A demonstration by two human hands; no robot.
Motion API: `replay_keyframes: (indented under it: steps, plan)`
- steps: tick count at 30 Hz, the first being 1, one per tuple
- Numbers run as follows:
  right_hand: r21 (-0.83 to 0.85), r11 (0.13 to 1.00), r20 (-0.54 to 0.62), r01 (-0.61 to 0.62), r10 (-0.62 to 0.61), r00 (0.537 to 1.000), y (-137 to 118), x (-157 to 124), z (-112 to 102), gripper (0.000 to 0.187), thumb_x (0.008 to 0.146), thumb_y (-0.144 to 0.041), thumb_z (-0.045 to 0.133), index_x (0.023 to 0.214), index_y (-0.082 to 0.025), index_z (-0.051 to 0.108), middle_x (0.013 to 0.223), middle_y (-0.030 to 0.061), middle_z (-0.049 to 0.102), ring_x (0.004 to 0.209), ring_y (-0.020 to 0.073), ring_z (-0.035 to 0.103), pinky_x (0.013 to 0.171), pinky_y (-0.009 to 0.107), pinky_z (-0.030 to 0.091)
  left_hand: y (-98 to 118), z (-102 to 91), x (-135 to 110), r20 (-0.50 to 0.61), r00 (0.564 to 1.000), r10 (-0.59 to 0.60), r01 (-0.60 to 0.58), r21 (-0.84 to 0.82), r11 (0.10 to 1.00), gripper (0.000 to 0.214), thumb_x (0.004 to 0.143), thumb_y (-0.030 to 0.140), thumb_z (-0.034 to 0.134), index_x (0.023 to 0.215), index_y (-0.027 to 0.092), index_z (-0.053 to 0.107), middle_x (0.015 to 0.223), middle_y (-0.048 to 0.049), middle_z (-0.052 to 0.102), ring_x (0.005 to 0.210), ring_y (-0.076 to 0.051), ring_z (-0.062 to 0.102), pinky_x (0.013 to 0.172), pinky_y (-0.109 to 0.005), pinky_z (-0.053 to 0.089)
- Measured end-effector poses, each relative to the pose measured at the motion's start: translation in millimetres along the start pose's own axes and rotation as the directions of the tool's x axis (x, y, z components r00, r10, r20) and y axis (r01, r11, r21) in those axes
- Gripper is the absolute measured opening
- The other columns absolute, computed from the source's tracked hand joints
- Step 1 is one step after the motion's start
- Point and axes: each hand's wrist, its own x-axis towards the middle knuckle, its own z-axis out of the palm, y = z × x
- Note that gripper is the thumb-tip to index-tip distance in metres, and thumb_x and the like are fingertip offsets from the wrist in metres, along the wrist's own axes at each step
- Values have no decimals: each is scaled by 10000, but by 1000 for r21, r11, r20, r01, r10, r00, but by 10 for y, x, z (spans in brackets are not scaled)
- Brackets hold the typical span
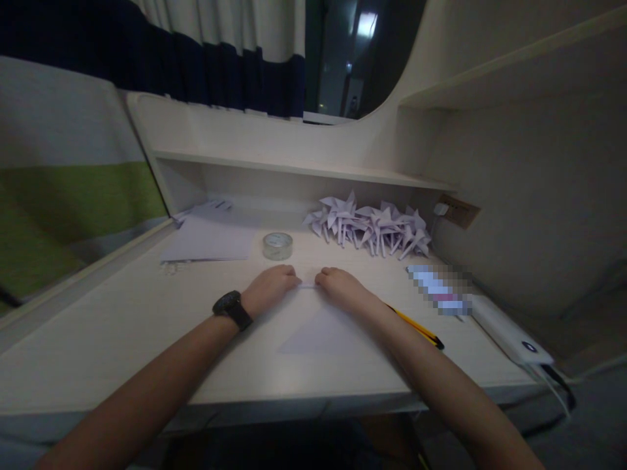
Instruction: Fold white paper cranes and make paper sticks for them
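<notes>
Narrow white paper strip (308, 286) lies at mid-desk, between left hand (272, 287) and right hand (343, 287); both have curled fingers pinching its ends. Nearer the desk's (122, 339) front edge: triangular white paper (318, 336). Beyond: clear tape roll (277, 247), marking illegible; paper pinwheels (375, 227); paper stack (213, 236). Right: yellow-black pencil (415, 325); white power bank (507, 329), round dark logo, unreadable.

The left hand (273, 287) and right hand (343, 288) are hiding the ends of the strip (308, 286); the right forearm (431, 372) is covering some paper (318, 336). A flat thing (435, 288) near the desk's (98, 352) right edge is appearing pixelated; white bits (171, 268) near its left edge are looking indistinct.
</notes>
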Motion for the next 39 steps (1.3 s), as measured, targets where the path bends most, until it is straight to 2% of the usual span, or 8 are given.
replay_keyframes:
  steps: [4, 12, 15, 19, 24, 28, 33, 39]
  plan:
    - [66, 998, -49, 3, 0, 999, 58, -23, 29, 247, 851, -124, 485, 1042, -171, 634, 981, 82, 655, 895, 194, 606, 773, 255, 397, -27, -6, -12, -20, 999, 40, -38, 79, 996, 213, 904, 161, 487, 965, 184, 690, 884, -67, 640, 861, -190, 582, 773, -297, 422]
    - [34, 999, -69, -27, 29, 997, 56, 11, 85, 226, 874, -141, 461, 982, -144, 659, 941, 106, 653, 882, 207, 591, 757, 265, 387, 80, -59, 17, 52, 998, 28, -40, 263, 964, 176, 880, 129, 514, 931, 147, 682, 875, -90, 637, 835, -225, 580, 746, -329, 428]
    - [45, 999, -64, -17, 20, 998, 56, 6, 76, 249, 868, -127, 461, 1040, -137, 642, 981, 115, 654, 901, 209, 591, 776, 266, 389, 81, -41, 7, 50, 998, 27, -39, 249, 968, 225, 876, 94, 479, 987, 142, 669, 901, -96, 636, 853, -225, 581, 767, -334, 431]
    - [120, 993, -55, 2, 4, 998, 100, -2, 69, 239, 843, -119, 482, 1014, -151, 646, 988, 100, 667, 896, 192, 598, 769, 248, 388, -2, -16, -27, 12, 1000, 20, -21, 89, 996, 272, 893, 112, 454, 1081, 168, 642, 947, -82, 645, 895, -199, 588, 806, -309, 430]
    - [255, 967, -60, -17, 33, 998, 176, -7, 84, 241, 800, -96, 512, 979, -161, 660, 953, 74, 695, 863, 174, 612, 750, 233, 384, -121, 8, -36, -13, 1000, 18, -19, -47, 999, 248, 925, 178, 440, 973, 178, 683, 905, -67, 655, 858, -179, 597, 797, -290, 431]
    - [276, 961, -86, -8, 33, 996, 205, -7, 85, 223, 795, -99, 516, 933, -158, 680, 922, 75, 697, 855, 173, 615, 762, 229, 388, -112, 11, -23, -16, 999, 48, -47, 40, 998, 236, 908, 177, 477, 858, 180, 707, 851, -68, 643, 821, -183, 587, 760, -290, 426]
    - [227, 973, -89, -28, 49, 995, 202, -10, 65, 242, 794, -102, 506, 924, -157, 703, 942, 86, 685, 864, 168, 608, 776, 225, 388, -58, -6, -41, -14, 999, 33, -30, 167, 985, 282, 884, 141, 506, 1107, 215, 663, 893, -69, 656, 852, -199, 599, 763, -301, 432]
    - [172, 984, -74, -38, 52, 996, 180, -25, 51, 246, 832, -143, 510, 988, -173, 698, 951, 80, 685, 890, 178, 606, 787, 237, 389, -47, 11, -29, 7, 999, 46, -46, 219, 975, 200, 894, 166, 509, 973, 179, 692, 889, -80, 659, 851, -202, 599, 754, -304, 439]
